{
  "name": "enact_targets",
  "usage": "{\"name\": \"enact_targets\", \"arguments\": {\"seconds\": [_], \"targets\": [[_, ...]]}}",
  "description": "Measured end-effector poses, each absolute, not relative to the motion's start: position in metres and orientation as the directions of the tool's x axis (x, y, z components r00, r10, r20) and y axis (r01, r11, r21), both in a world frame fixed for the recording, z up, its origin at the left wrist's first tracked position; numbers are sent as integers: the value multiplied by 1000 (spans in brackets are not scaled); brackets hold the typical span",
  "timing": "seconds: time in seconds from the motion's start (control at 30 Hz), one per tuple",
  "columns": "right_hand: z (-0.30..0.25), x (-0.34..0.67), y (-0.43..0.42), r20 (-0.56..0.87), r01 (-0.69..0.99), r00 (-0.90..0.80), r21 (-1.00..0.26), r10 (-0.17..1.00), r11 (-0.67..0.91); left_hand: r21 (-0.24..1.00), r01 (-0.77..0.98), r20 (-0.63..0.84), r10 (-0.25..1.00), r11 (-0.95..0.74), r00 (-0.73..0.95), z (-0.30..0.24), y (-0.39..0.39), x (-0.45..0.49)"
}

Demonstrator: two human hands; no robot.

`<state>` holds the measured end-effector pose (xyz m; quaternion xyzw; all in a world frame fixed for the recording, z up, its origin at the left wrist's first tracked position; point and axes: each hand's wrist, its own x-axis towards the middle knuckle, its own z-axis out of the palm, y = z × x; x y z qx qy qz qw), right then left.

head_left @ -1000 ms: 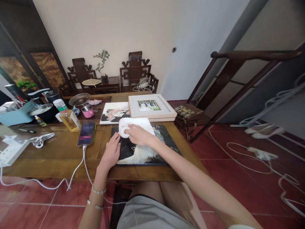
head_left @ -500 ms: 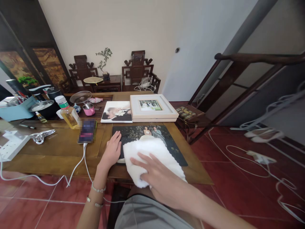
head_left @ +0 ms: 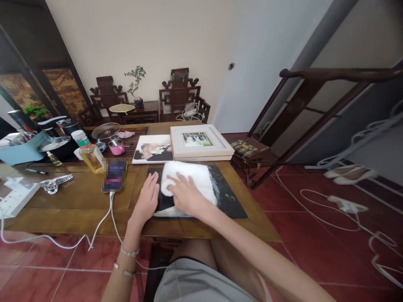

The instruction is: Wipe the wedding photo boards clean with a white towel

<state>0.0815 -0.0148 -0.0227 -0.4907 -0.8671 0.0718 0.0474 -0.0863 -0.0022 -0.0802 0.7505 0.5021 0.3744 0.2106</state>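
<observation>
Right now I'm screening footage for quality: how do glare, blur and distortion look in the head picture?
Head view: the tabletop carries a soft sheen; head view: the white cloth is bright, its texture faint; head view: coarse pixel blocks mask the phone's screen; head view: the dark chair at right looks slanted and stretched, probably wide-lens distortion.

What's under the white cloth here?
The white cloth, with the right hand on it, lies on a dark photo panel. The panel's right side and a pale patch at lower left show; whatever the picture holds beneath cloth and hand is covered.
</observation>
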Motion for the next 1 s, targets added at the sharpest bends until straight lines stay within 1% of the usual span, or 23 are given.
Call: {"name": "enact_targets", "arguments": {"seconds": [0.1, 0.17, 0.23, 0.3, 0.37, 0.47, 0.6, 0.67, 0.77, 1.0], "targets": [[-25, 64, -32, 5, 783, -601, -196, 799, 590, 753, 509, 395, 905, -417, 158, -72, -5, -88], [-25, 62, -47, -10, 722, -678, -201, 735, 662, 773, 477, 407, 904, -418, 132, -68, -6, -89], [-23, 68, -62, -65, 663, -742, -210, 667, 718, 769, 489, 403, 906, -411, 127, -68, -7, -89], [-20, 81, -76, -102, 629, -774, -240, 625, 740, 743, 530, 395, 907, -408, 144, -70, -7, -87], [-19, 96, -86, -69, 628, -768, -275, 637, 728, 708, 571, 388, 904, -416, 178, -74, -7, -86], [-21, 115, -86, -2, 676, -707, -292, 707, 676, 656, 613, 380, 894, -441, 237, -79, -6, -84], [-22, 124, -54, 13, 776, -591, -264, 806, 573, 603, 653, 369, 886, -458, 281, -81, -5, -84], [-19, 120, -29, 17, 802, -550, -267, 835, 534, 589, 660, 374, 881, -467, 289, -80, -5, -83], [-10, 105, 9, 26, 791, -553, -296, 833, 535, 573, 661, 390, 871, -484, 299, -79, -5, -83], [5, 50, 62, 58, 714, -645, -310, 762, 628, 567, 645, 419, 853, -513, 310, -77, -4, -84]]}}
